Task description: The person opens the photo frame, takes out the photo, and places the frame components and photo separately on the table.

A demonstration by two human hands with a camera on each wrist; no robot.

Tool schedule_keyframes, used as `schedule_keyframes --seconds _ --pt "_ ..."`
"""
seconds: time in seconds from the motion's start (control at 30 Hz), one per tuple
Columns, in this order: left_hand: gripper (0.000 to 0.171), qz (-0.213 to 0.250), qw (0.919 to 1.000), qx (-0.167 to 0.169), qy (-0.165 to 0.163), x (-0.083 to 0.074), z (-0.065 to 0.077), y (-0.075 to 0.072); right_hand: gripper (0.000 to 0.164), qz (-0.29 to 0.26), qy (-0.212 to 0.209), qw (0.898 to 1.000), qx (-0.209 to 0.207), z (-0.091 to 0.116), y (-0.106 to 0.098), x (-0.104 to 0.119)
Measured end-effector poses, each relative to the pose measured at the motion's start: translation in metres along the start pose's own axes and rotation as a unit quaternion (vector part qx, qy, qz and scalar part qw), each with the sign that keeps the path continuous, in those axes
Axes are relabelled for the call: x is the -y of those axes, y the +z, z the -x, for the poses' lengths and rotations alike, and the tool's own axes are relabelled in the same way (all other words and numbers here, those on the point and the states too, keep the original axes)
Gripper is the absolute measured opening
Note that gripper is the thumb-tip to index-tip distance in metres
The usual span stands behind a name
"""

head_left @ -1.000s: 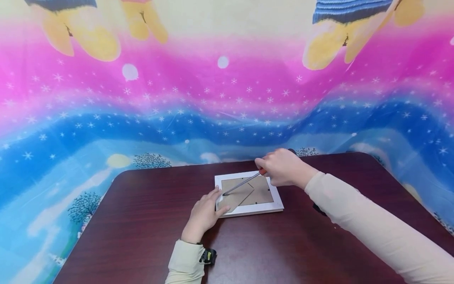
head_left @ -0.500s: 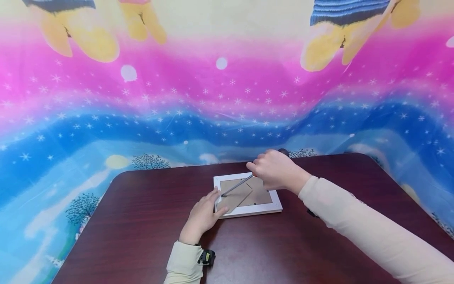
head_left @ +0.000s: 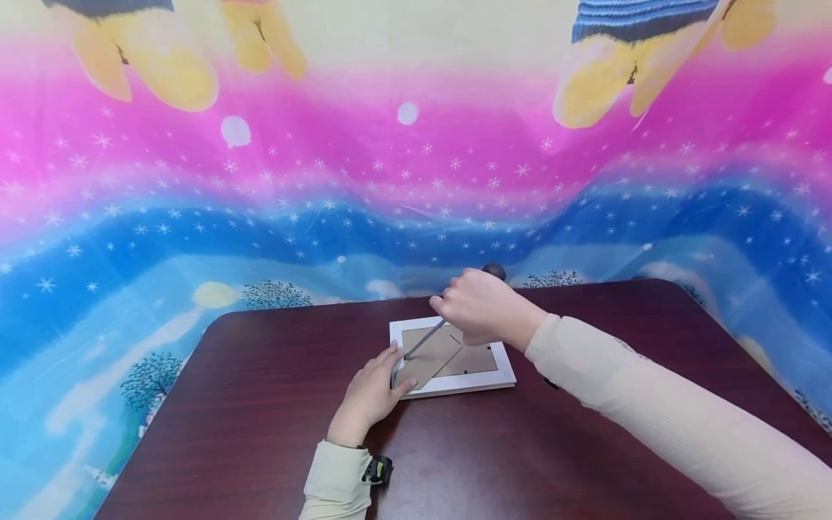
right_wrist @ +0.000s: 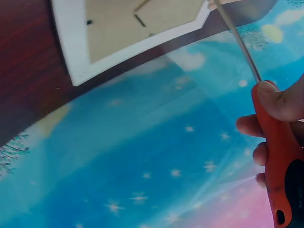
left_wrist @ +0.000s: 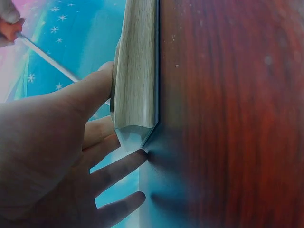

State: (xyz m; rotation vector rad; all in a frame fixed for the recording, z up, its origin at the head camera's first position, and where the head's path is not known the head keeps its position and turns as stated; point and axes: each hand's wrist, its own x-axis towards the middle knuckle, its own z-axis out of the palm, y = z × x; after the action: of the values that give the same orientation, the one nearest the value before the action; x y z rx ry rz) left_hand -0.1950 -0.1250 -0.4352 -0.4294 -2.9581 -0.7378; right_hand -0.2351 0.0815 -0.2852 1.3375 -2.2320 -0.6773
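Note:
A white picture frame (head_left: 503, 375) lies face down, its brown backing board (head_left: 477, 362) upward with small dark tabs along the edges. My right hand (head_left: 487, 307) grips a screwdriver (right_wrist: 278, 137) by its orange and black handle. The metal shaft (head_left: 425, 339) slants down to the left, its tip at the board's left edge beside a dark tab. My left hand (head_left: 369, 396) steadies the frame's near left corner. Its thumb (left_wrist: 97, 85) lies along the frame's edge, while the other fingers (left_wrist: 121, 168) reach out straight past the corner.
The frame rests on a dark reddish-brown table (head_left: 273, 404) with rounded far corners. Behind the far edge hangs a pink and blue cloth (head_left: 351, 224) printed with snowflakes. A black band (head_left: 378, 469) sits on the left wrist.
My right hand has moved left and slightly up, tilting the screwdriver steeper, while its tip stays at the board's left edge. The left hand and frame have hardly moved.

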Motion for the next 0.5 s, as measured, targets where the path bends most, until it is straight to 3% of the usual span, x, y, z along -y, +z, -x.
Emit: schedule_keyframes --seconds 0.27,0.5 --pt "0.060 -0.005 0.9999 -0.011 0.007 0.000 0.001 0.001 0.023 0.059 -0.036 0.996 0.048 -0.029 -0.022 0.008" --pt "0.060 -0.007 0.9999 0.009 0.003 0.001 0.001 0.001 0.023 0.133 -0.078 0.985 0.078 -0.051 -0.041 0.024"
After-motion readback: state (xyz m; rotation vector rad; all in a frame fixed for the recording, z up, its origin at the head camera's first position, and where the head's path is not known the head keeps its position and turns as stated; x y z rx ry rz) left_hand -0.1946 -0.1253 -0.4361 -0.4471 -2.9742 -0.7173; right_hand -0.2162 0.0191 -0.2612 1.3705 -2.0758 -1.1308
